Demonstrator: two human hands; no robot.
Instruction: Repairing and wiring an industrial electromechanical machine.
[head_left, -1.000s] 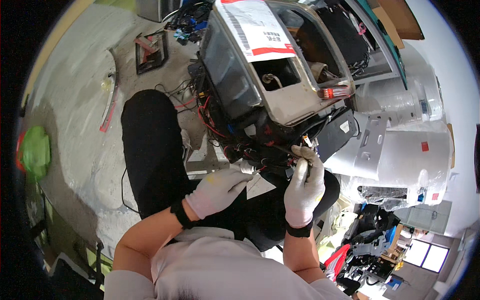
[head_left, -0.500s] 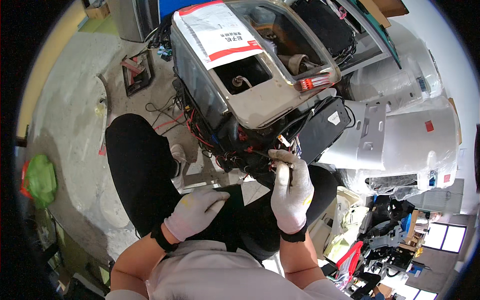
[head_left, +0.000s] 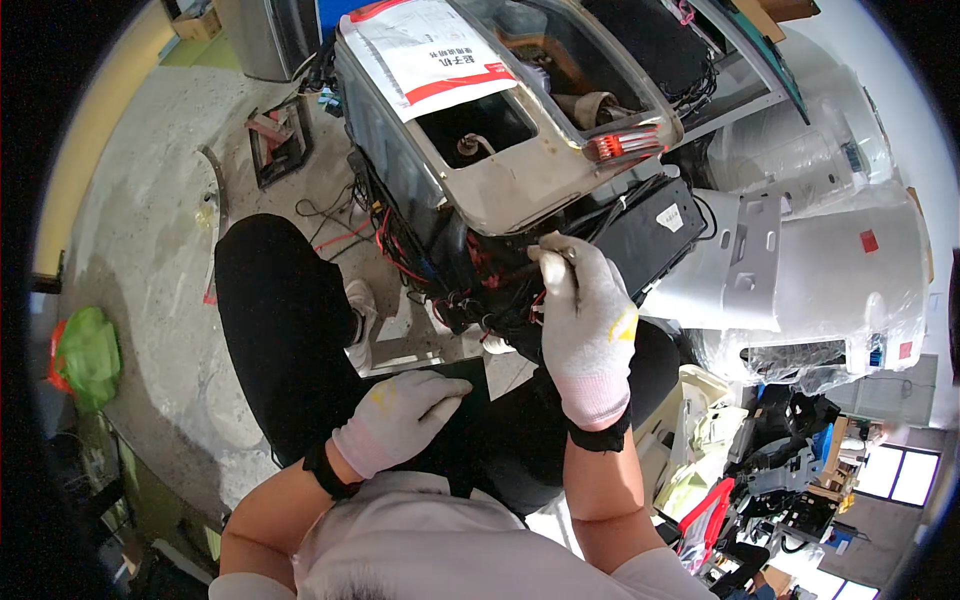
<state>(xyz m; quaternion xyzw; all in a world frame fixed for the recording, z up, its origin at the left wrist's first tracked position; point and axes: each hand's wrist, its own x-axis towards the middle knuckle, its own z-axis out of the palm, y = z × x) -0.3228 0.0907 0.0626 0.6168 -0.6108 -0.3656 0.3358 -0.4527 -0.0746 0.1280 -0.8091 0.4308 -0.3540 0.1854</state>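
My right hand [head_left: 592,320], in a white knit glove, is raised in front of a worn beige machine housing [head_left: 530,180]. Its thumb and fingertips are pinched together just short of the housing's near edge; whatever lies between them is too small to name. Below and left of those fingertips hangs a tangle of black and red wires [head_left: 470,300]. Over my lap rests my gloved left hand [head_left: 405,420], back up, fingers curled in. Its palm is hidden, so I cannot tell if it holds anything.
A white and red printed packet [head_left: 425,50] lies on the housing. To its right are a black box [head_left: 650,235] and large white panels [head_left: 820,260] in clear wrap. A dark frame [head_left: 280,145] lies on the floor at far left, and a green bag [head_left: 88,358] sits at the left.
My right hand has moved up and away from me, from the wires toward the housing's near edge, still pinched. My left hand stays over my lap. The view has shifted slightly.
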